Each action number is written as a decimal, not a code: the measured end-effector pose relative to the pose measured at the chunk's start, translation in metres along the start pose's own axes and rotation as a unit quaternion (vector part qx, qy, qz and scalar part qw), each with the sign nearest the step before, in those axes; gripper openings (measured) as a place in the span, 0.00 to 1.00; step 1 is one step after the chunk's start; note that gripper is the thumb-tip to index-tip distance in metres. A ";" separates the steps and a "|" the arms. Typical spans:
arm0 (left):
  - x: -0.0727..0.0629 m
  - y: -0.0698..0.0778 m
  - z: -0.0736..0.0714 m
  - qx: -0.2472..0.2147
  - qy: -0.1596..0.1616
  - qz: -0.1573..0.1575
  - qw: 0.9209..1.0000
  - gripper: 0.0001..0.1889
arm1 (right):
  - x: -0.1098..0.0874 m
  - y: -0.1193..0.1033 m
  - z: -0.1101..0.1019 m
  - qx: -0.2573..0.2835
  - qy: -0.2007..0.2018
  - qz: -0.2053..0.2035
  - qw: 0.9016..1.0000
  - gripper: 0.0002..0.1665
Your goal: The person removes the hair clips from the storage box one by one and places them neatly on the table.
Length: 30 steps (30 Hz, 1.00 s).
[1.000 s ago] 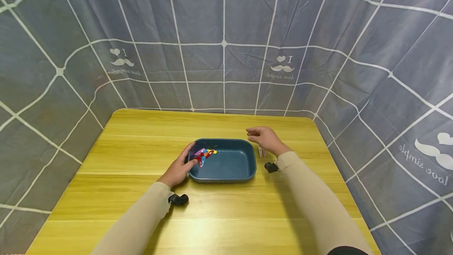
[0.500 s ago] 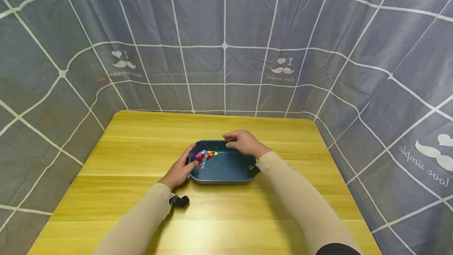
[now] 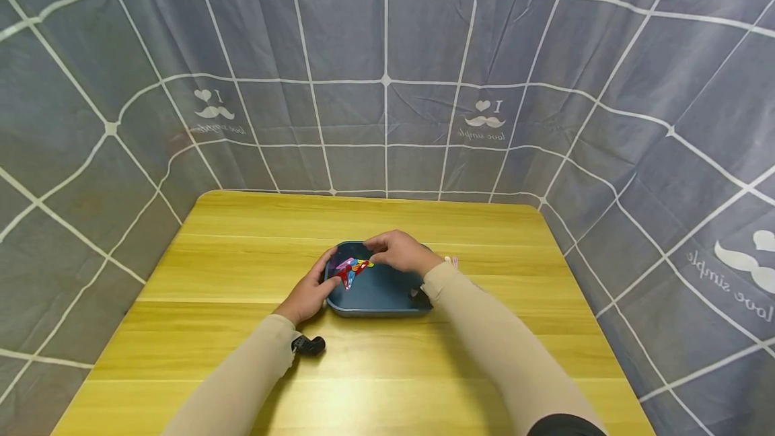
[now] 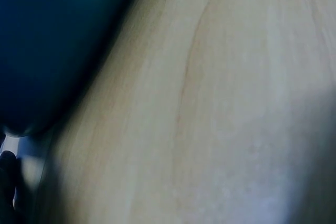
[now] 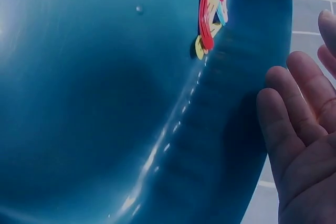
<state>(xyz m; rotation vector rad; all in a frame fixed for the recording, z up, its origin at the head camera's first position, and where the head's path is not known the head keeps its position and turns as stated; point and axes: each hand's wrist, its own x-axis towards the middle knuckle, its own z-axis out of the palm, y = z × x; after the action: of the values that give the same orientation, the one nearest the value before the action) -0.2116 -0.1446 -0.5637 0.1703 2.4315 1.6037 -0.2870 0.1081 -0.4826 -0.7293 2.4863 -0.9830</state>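
A dark teal plastic basin (image 3: 381, 293) stands on the table. My left hand (image 3: 307, 293) grips its left rim, thumb on the inside and fingers along the outside. Several colourful snap hair clips (image 3: 351, 270), red, blue, yellow and pink, lie in a small heap at the basin's left end; they also show in the right wrist view (image 5: 209, 22). Over the far part of the basin hovers my right hand (image 3: 401, 251), its fingertips close to the heap. Its fingers (image 5: 281, 121) look relaxed in the right wrist view, and I see nothing held; the thumb is hidden there.
Pale and pink hair clips (image 3: 451, 261) lie on the wooden table (image 3: 363, 382) just right of the basin, partly behind my right forearm. A grey checked curtain (image 3: 339, 113) surrounds the table's back and sides. The left wrist view is blurred.
My right hand has moved left, from above the clips on the table to over the basin beside the heap. My left hand stays on the rim.
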 end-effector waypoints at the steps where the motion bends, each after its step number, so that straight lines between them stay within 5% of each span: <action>1: 0.000 0.000 0.000 0.001 0.000 -0.001 1.000 0.37 | 0.001 0.000 0.001 -0.003 -0.002 0.000 1.000 0.27; 17: -0.001 0.000 0.000 0.007 0.004 -0.005 1.000 0.37 | 0.019 -0.009 0.021 -0.070 -0.045 -0.003 0.997 0.26; 30: 0.000 0.000 0.001 0.011 0.004 0.007 1.000 0.36 | 0.032 -0.012 0.040 -0.165 -0.069 -0.005 0.984 0.27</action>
<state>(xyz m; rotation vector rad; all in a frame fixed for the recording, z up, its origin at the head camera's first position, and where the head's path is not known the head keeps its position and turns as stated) -0.2111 -0.1438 -0.5639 0.1837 2.4602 1.5877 -0.2885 0.0609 -0.5067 -0.8780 2.5497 -0.5067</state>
